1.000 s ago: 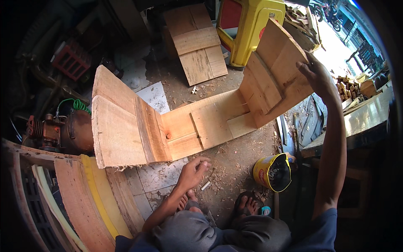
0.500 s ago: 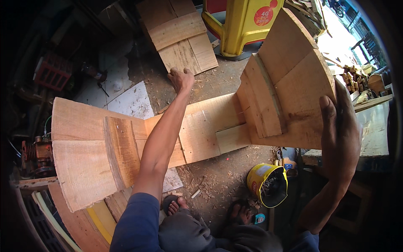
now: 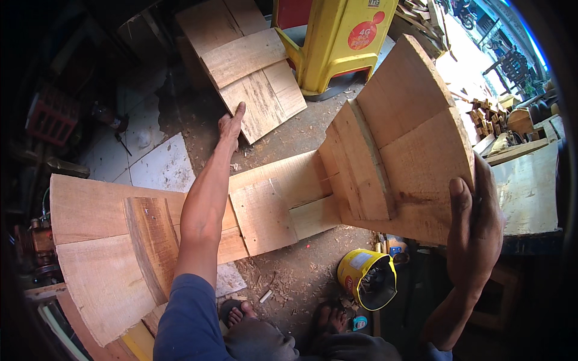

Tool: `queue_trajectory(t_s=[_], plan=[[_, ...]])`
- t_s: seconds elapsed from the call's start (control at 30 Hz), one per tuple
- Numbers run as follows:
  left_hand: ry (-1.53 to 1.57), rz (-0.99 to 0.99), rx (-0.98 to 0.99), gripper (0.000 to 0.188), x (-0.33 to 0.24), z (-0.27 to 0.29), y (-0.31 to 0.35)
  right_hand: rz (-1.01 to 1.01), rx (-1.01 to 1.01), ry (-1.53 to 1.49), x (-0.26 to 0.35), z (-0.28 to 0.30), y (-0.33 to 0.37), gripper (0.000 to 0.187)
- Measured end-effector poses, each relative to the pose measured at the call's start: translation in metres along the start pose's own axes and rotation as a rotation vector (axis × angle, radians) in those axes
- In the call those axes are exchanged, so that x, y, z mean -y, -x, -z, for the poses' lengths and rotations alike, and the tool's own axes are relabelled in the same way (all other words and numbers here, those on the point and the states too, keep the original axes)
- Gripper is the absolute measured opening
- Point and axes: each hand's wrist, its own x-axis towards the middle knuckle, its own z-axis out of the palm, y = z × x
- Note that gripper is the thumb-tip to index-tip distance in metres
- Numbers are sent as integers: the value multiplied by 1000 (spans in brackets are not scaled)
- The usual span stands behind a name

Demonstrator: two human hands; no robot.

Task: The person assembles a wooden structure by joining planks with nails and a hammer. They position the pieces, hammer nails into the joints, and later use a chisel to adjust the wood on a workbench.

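A U-shaped piece built of pale wooden boards stretches across the view, its middle panel (image 3: pixel 265 213) low and its two ends flaring upward. My right hand (image 3: pixel 478 225) grips the outer edge of the right end board (image 3: pixel 415 120), thumb on the near face and fingers behind. Over the middle section, my left arm reaches out to a separate wooden panel (image 3: pixel 265 99) with a crosspiece on it. My left hand (image 3: pixel 232 123) is closed on that panel's near left edge, thumb on top, other fingers mostly hidden. The left end board (image 3: pixel 102 265) lies beside my left sleeve.
A yellow plastic stool (image 3: pixel 355 48) stands behind the panel. Near my feet are a yellow bucket (image 3: pixel 352 268) of dark small pieces and a turquoise tape measure (image 3: pixel 360 323). Wood scraps (image 3: pixel 487 120) pile up at right; a red crate (image 3: pixel 53 114) and machinery (image 3: pixel 39 240) sit at left.
My left hand has shifted its hold to the separate panel's left edge, thumb now on top. That panel has turned slightly and come nearer. My right hand keeps its grip; the whole view has shifted.
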Motion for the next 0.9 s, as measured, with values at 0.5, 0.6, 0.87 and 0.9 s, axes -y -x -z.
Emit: queue_trajectory(t_s=[0.5,0.6,0.87,0.9], plan=[[-9,-312,-63,49,-67,85,193,22,121,-168,1,8,-12,40],[29,-375,-140,46,-73,83,199,23,157,-167,1,13,-14,40],[425,-205,106,52,-61,116,103,69,88,-156,-5,8,-11,38],[438,-99,128,52,-60,121,103,56,90,-147,-5,9,-10,38]])
